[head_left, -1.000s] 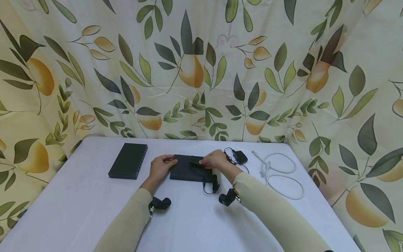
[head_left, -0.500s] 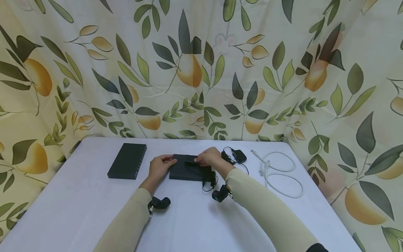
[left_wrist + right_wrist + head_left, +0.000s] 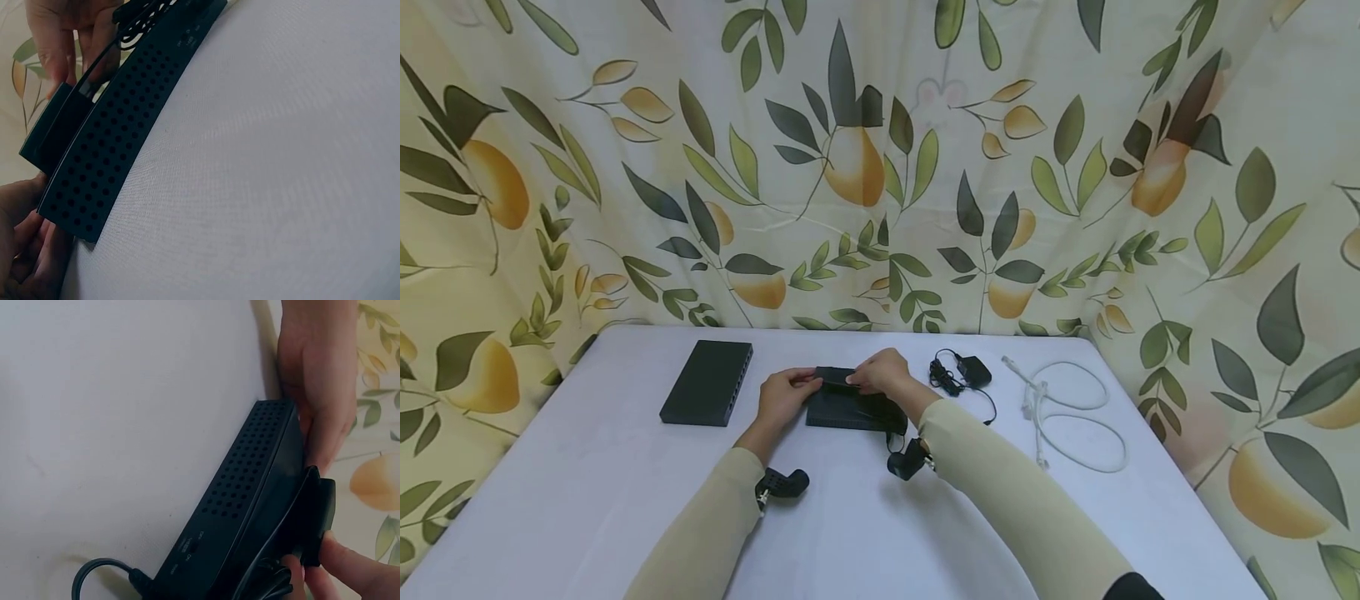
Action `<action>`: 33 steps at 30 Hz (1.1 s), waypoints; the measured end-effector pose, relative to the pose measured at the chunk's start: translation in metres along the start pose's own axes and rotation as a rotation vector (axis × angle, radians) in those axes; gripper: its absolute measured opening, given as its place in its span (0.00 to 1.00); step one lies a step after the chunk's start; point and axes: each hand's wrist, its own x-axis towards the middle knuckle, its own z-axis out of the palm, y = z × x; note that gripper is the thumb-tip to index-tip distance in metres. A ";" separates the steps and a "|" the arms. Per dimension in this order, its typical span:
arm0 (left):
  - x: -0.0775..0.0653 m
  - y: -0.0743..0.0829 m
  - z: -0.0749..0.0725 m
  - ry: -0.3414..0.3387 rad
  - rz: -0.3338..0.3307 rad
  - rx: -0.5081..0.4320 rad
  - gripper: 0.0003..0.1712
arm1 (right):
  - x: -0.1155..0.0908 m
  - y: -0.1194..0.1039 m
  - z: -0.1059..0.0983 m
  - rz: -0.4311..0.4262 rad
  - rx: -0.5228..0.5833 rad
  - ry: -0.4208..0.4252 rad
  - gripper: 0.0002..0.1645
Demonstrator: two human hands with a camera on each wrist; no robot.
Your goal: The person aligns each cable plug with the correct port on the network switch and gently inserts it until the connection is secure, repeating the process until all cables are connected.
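Observation:
A black electronics box (image 3: 848, 413) with a perforated side and an ON/OFF marking lies mid-table, a black cable (image 3: 100, 562) plugged in near that marking. My left hand (image 3: 782, 397) grips its back left corner, thumb on the edge. Over its back left part, my right hand (image 3: 882, 372) pinches a small flat black case (image 3: 53, 125) between thumb and fingers. In the right wrist view, the case's near face is close above the box's top, near the left fingertips. A bundled black cable (image 3: 265, 584) hangs by the right fingers.
A larger black box (image 3: 707, 382) with ports along one side lies at the left. Right of my right hand are a black power adapter (image 3: 975, 371) with bundled cord and a coiled white cable (image 3: 1078, 408). A fruit-patterned curtain (image 3: 887, 167) hangs behind the table.
My right hand has moved left and slightly back, carrying the small flat case over the box toward my left fingers. My left hand has stayed at the box's corner.

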 end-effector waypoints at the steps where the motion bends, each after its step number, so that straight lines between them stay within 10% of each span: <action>1: 0.000 0.000 0.000 -0.001 0.001 -0.001 0.22 | 0.000 -0.001 0.001 -0.003 0.001 0.001 0.14; 33: -0.003 0.001 -0.001 0.033 0.029 -0.010 0.15 | 0.004 -0.001 -0.007 -0.014 -0.140 0.059 0.17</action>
